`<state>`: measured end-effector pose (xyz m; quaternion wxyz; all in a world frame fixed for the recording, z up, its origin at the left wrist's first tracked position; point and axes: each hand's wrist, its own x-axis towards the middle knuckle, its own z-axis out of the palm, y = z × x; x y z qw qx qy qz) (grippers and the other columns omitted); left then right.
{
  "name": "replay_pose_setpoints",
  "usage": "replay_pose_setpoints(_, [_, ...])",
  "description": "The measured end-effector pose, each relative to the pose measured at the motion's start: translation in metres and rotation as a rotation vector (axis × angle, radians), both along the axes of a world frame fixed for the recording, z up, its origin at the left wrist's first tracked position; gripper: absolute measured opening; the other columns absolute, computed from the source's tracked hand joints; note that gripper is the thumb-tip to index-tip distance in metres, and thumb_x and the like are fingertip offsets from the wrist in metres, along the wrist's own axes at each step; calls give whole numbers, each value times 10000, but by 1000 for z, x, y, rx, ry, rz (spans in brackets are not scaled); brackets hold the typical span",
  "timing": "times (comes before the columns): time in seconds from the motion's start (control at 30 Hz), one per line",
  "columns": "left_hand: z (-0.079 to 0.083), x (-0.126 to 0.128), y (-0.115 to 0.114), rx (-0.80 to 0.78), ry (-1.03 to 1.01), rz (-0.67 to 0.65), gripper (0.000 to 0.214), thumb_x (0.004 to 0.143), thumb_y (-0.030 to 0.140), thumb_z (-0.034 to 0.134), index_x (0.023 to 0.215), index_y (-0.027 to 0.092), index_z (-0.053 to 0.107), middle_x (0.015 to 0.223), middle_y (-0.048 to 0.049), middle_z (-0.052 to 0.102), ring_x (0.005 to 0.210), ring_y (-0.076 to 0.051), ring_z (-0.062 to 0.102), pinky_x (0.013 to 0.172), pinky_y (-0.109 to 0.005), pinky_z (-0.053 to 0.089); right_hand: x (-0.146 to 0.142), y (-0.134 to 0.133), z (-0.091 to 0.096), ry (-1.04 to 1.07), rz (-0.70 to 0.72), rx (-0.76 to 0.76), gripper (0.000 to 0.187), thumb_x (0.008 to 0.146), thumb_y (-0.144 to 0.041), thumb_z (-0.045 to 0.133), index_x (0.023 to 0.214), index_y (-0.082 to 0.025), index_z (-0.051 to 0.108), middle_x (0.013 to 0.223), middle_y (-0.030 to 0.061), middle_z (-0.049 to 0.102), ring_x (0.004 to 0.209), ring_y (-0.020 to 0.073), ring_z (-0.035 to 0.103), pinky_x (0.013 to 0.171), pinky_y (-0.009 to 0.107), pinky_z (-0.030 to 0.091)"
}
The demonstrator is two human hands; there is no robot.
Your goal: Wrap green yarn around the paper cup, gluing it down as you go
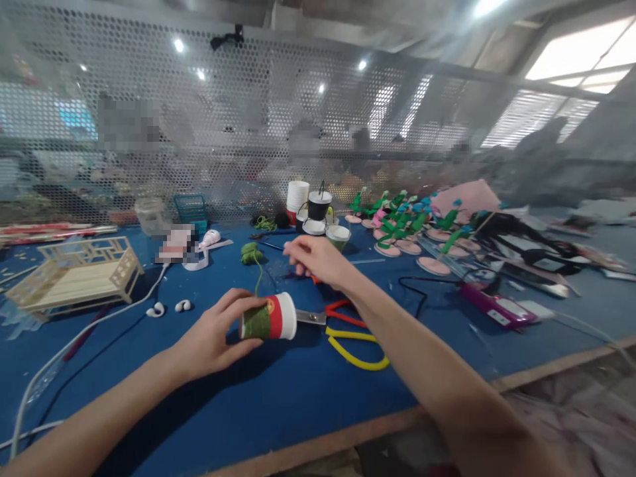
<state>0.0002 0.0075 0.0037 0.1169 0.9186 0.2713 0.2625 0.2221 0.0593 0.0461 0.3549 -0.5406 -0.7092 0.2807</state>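
My left hand is closed round a paper cup tipped on its side, its white rim facing right. Green yarn covers the cup's lower part, and a red band with a small emblem shows near the rim. A strand runs from the cup up to a small green yarn ball. My right hand hovers above the table, right of the ball, with fingers loosely bent and somewhat apart; nothing shows in them. Scissors with one red and one yellow handle lie behind the cup, partly under my right forearm.
Decorated cups and a stack of white paper cups stand at the back. Several green craft plants on pink discs fill the right side, near a purple device. A small wooden bed and white cable lie left.
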Motion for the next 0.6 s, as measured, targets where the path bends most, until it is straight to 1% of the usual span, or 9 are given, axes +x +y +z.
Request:
replay_pose_setpoints(0.07, [0,-3,3,1,-33,26,399,822,246,521,1199,204,397,1129,-103,477,1040,-228,511,878,-360,467,23,6,5,-81,-127,39,244,853,-340,390,741,-167,521,670,10,566,507,90,531,477,208,395])
replay_pose_setpoints(0.13, [0,-5,6,10,-61,52,386,820,244,521,1188,204,415,1132,-104,484,1045,-232,511,881,-364,466,41,9,2,-192,-210,50,197,790,-327,498,663,-176,510,623,6,553,552,116,531,509,222,382])
replay_pose_setpoints(0.17, [0,-7,8,8,-67,65,389,816,240,525,1188,202,416,1129,-106,488,1043,-231,515,877,-362,471,48,10,-3,-237,-211,31,170,738,-306,562,632,-182,513,603,0,552,562,125,526,517,227,372])
replay_pose_setpoints(0.23, [-1,-9,9,-6,-66,73,398,809,228,531,1189,201,415,1125,-108,494,1038,-231,522,870,-366,479,55,11,-17,-323,-177,-48,190,626,-256,658,536,-188,504,503,-17,517,507,134,501,492,237,345])
replay_pose_setpoints(0.33, [-3,-10,9,-51,-74,94,403,797,207,538,1182,209,419,1130,-105,494,1051,-227,517,891,-384,470,53,12,-39,-411,-142,-150,198,553,-96,637,467,-187,483,510,6,548,532,159,537,515,245,364])
replay_pose_setpoints(0.37, [-4,-11,8,-65,-87,98,405,794,206,541,1181,208,420,1136,-108,489,1055,-226,514,898,-386,467,51,12,-45,-429,-151,-164,187,548,-59,610,482,-186,490,558,26,576,582,178,562,545,252,383])
replay_pose_setpoints(0.43, [-5,-12,8,-83,-106,99,429,785,209,555,1189,210,413,1144,-111,483,1064,-227,512,906,-382,466,48,12,-51,-448,-181,-179,133,581,-65,580,556,-182,522,682,74,618,709,219,595,620,274,414])
replay_pose_setpoints(0.5, [-5,-13,7,-91,-106,95,453,782,206,561,1203,215,393,1159,-120,471,1073,-228,508,907,-379,468,47,11,-54,-448,-209,-214,91,633,-94,546,689,-165,562,747,100,639,727,231,609,639,293,431])
replay_pose_setpoints(0.6, [-4,-16,8,-115,-95,85,464,777,186,564,1205,214,386,1157,-126,471,1066,-224,516,901,-366,476,47,8,-53,-426,-232,-274,225,688,-118,484,897,-121,566,767,118,663,682,226,624,612,307,454])
